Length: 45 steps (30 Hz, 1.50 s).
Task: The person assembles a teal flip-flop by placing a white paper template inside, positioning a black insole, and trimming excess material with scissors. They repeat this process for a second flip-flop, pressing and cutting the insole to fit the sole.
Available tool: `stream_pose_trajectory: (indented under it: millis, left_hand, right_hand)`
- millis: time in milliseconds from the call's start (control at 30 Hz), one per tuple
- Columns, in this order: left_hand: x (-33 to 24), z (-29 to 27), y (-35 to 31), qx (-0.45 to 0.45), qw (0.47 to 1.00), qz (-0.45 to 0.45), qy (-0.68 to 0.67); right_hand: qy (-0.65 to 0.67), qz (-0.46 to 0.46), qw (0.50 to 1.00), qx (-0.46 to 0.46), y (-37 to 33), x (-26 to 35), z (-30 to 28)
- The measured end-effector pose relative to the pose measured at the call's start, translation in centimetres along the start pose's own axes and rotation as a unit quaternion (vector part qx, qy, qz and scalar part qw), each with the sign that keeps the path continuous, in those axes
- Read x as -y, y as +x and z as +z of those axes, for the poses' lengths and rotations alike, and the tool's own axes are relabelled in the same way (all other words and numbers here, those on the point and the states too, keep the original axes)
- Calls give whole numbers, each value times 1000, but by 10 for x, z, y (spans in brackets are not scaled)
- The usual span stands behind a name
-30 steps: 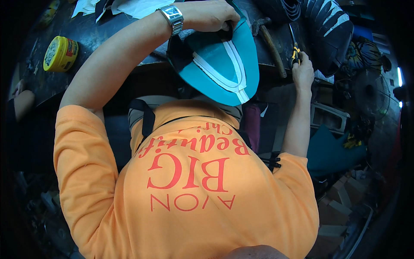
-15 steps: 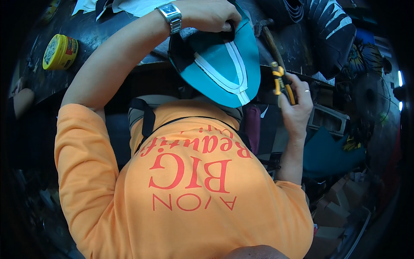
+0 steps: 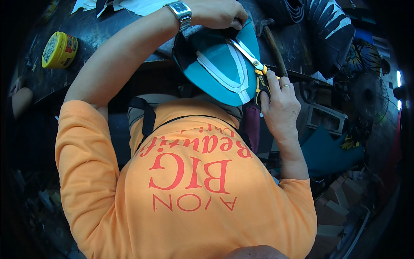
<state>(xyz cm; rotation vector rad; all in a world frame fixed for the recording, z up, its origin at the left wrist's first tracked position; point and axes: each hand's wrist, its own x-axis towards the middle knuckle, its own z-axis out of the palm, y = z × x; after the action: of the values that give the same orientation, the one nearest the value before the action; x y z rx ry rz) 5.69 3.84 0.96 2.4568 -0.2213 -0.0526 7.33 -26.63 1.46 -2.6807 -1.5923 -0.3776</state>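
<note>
My left hand (image 3: 222, 14) is closed on the top edge of a curved teal piece (image 3: 220, 86), which looks like a shoe upper. A white strip (image 3: 215, 77) runs in a U shape along it, and black material (image 3: 183, 52) shows at its left side. In my right hand (image 3: 281, 103) is a pair of scissors (image 3: 261, 77) with black and yellow handles. Their blades point up and left, lying over the teal piece near its upper right edge. Whether the blade tips are cutting into the material cannot be made out.
A hammer (image 3: 275, 49) lies on the dark worktable (image 3: 101, 36) just right of the teal piece. To the left stands an open yellow tub (image 3: 60, 51). Black cut pieces (image 3: 331, 39) are piled at the far right, beside a fan (image 3: 368, 97).
My right hand has brought the scissors left and up, turning their blades onto the teal piece. My left hand has shifted slightly right along the top edge, still gripping it.
</note>
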Motion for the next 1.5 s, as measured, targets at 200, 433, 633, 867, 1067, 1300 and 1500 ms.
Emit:
stream_pose_trajectory:
  millis: [200, 433, 633, 867, 1067, 1300, 1500]
  left_hand:
    - [4, 3, 2, -10, 1000, -1, -6]
    - [12, 12, 10, -29, 1000, -8, 5]
    - [15, 11, 11, -25, 1000, 9, -4]
    - [-19, -19, -27, -155, 976, 148, 51]
    - [-36, -16, -117, -427, 904, -21, 24]
    - [-36, 82, -152, -376, 887, -201, -175]
    - [-12, 69, -133, -432, 861, -160, -215]
  right_hand:
    - [34, 14, 999, 14, 0, 1, 3]
    - [19, -5, 1000, -5, -1, 5, 6]
    - [36, -1, 999, -5, 1, 3, 3]
    - [505, 184, 843, 5, -1, -39, -6]
    - [471, 348, 797, -149, 5, -138, 46]
    - [135, 357, 924, -28, 44, -199, 125]
    - [-31, 301, 951, 66, 71, -168, 87]
